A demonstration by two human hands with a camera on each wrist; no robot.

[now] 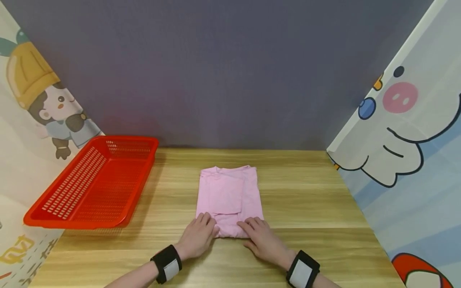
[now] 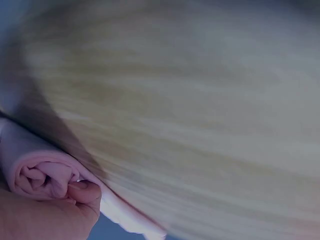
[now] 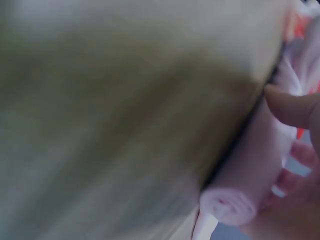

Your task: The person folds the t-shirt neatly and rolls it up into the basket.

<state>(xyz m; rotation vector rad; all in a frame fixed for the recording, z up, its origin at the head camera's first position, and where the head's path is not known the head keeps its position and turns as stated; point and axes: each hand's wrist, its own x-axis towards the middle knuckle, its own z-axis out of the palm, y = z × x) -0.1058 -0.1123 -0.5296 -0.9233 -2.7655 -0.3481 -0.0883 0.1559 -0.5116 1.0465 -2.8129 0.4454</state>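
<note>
A folded pink shirt (image 1: 225, 194) lies on the wooden table, with a smaller folded layer on top of its middle. Its near end is rolled up, and the spiral of cloth (image 2: 42, 177) shows in the left wrist view. At the left of this near edge, my left hand (image 1: 197, 236) grips the cloth, a fingertip tucked against the roll's end. My right hand (image 1: 264, 240) holds the right part of the near edge. In the right wrist view, its thumb lies across the pink roll (image 3: 250, 170) with the other fingers on the far side.
A red perforated plastic basket (image 1: 97, 180) stands at the table's left. Behind the wooden tabletop (image 1: 299, 192) rises a dark grey panel (image 1: 230, 72). Cartoon-printed sheets (image 1: 407, 132) flank both sides. Each wrist wears a black band (image 1: 167, 264).
</note>
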